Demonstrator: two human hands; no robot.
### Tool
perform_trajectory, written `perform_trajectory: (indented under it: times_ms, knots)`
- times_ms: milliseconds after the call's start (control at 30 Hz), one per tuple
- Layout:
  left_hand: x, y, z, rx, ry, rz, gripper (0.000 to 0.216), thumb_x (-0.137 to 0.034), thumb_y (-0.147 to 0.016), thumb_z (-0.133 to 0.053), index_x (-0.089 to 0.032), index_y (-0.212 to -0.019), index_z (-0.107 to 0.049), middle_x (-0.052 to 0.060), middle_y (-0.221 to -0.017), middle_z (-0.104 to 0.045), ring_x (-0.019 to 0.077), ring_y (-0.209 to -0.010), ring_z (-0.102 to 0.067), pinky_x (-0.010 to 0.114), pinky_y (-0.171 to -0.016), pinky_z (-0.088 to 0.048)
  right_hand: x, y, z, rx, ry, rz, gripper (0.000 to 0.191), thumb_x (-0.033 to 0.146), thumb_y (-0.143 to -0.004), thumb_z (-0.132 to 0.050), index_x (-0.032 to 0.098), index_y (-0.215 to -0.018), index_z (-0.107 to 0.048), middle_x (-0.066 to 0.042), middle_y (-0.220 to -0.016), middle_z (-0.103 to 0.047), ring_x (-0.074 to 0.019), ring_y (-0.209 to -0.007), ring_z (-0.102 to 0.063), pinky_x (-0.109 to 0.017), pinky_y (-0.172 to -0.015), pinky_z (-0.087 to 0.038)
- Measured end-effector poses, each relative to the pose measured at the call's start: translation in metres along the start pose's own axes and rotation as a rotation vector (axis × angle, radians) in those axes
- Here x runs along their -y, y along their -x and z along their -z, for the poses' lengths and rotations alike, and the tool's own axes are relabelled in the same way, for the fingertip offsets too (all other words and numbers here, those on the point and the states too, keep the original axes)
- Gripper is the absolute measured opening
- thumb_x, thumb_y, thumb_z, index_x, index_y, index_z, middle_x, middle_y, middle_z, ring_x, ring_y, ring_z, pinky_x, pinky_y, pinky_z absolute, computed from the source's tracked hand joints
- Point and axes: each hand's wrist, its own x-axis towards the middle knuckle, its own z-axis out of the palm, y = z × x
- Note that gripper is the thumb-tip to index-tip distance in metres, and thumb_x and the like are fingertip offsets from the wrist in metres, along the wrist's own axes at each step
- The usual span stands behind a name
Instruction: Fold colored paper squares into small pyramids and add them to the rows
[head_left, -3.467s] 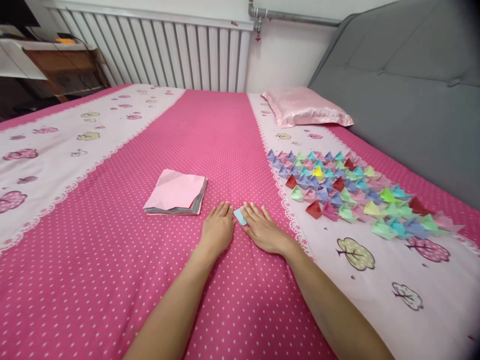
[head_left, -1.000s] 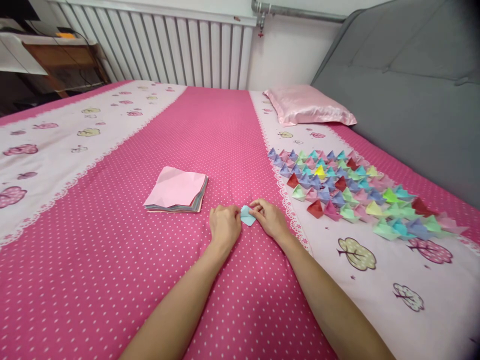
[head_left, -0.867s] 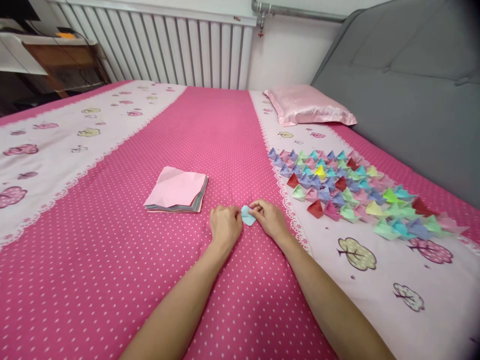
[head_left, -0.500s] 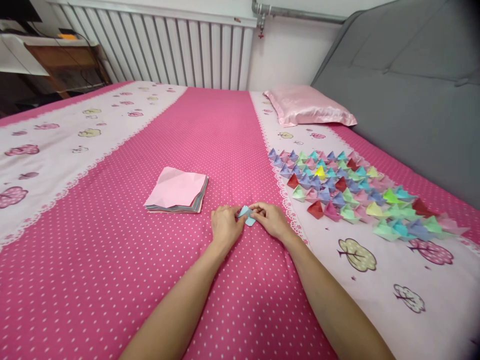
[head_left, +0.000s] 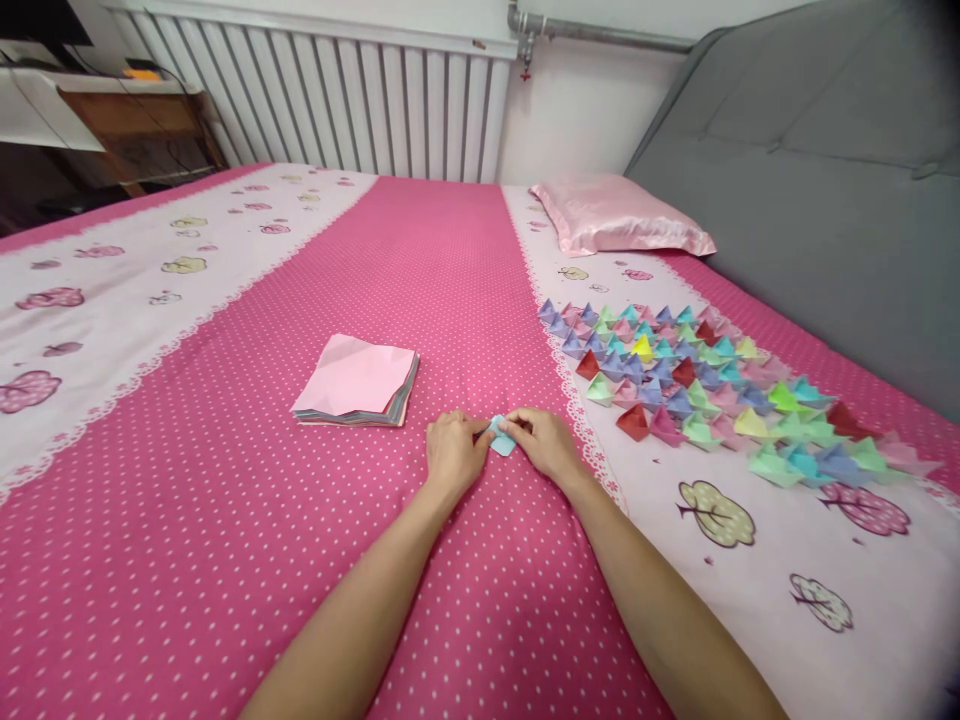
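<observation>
A small piece of folded light-blue paper is held low over the bedspread, between the fingertips of both hands. My left hand pinches its left side, thumb and fingers closed. On the opposite side my right hand grips it the same way. The fingers cover both side edges of the paper, so only its middle and lower corner show. To the left of my left hand lies a stack of square paper with a pink sheet on top. Right of my right hand stand rows of small folded paper boats in many colours.
Everything rests on a bed with a pink dotted bedspread. A pink satin pillow lies at the back right beside a grey padded headboard. Behind the bed are a white radiator and, at far left, a wooden desk.
The fingers have closed in over the light-blue paper, and less of its top shows. Both hands stay in nearly the same place; the view has shifted slightly.
</observation>
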Motion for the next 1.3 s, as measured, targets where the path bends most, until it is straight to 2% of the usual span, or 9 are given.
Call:
perform_trajectory:
  times_ms: [167,333,533,833,1067,1300]
  knots:
    - [-0.004,0.0,0.003,0.017,-0.053,0.01,0.032,-0.032,-0.086,-0.041,-0.021,-0.079,-0.07,0.007,-0.08,-0.063,0.0196,-0.08,-0.055,0.03,-0.069,-0.035,0.003,0.0,-0.008,-0.038,0.016,-0.067,0.023,0.039,-0.08,-0.052,0.023,-0.083,-0.068,0.0,-0.071,-0.068,-0.0148,-0.061,-0.058,-0.023,-0.054,-0.038]
    - [-0.006,0.0,0.002,0.036,-0.047,0.069,0.03,-0.026,-0.082,-0.042,-0.02,-0.076,-0.071,0.008,-0.076,-0.067,0.0196,-0.074,-0.057,0.029,-0.064,-0.034,0.001,0.0,-0.012,-0.065,0.027,-0.08,0.022,0.039,-0.078,-0.055,0.025,-0.089,-0.067,0.0,-0.075,-0.068,-0.0141,-0.062,-0.059,-0.023,-0.053,-0.037]
    - [-0.005,-0.002,-0.002,0.034,0.024,0.107,0.03,-0.023,-0.079,-0.043,-0.024,-0.085,-0.072,0.008,-0.082,-0.071,0.02,-0.074,-0.06,0.028,-0.065,-0.035,-0.001,-0.001,-0.016,-0.085,0.064,-0.085,0.02,0.039,-0.078,-0.056,0.027,-0.089,-0.068,0.001,-0.076,-0.069,-0.0142,-0.063,-0.059,-0.023,-0.052,-0.037]
    - [-0.008,-0.002,0.002,0.014,0.008,0.098,0.027,-0.022,-0.079,-0.046,-0.025,-0.085,-0.072,0.007,-0.082,-0.07,0.0217,-0.079,-0.06,0.03,-0.069,-0.038,-0.002,-0.002,-0.017,-0.094,0.055,-0.126,0.02,0.039,-0.077,-0.058,0.026,-0.089,-0.068,0.001,-0.075,-0.069,-0.0155,-0.065,-0.061,-0.025,-0.055,-0.039]
    - [-0.008,0.0,0.001,-0.02,0.073,0.142,0.024,-0.016,-0.075,-0.048,-0.019,-0.088,-0.068,0.008,-0.087,-0.069,0.0201,-0.081,-0.061,0.03,-0.073,-0.04,0.002,0.0,-0.016,-0.115,0.105,-0.048,0.02,0.036,-0.079,-0.057,0.023,-0.091,-0.066,-0.004,-0.088,-0.065,-0.0166,-0.078,-0.06,-0.027,-0.067,-0.043]
    - [0.0,-0.004,-0.002,-0.015,0.211,0.178,0.026,-0.007,-0.071,-0.048,-0.015,-0.086,-0.066,0.007,-0.081,-0.069,0.0163,-0.071,-0.061,0.026,-0.068,-0.042,0.002,-0.001,-0.013,-0.041,0.072,-0.093,0.02,0.033,-0.078,-0.057,0.025,-0.095,-0.064,-0.001,-0.085,-0.069,-0.0182,-0.077,-0.061,-0.028,-0.064,-0.041]
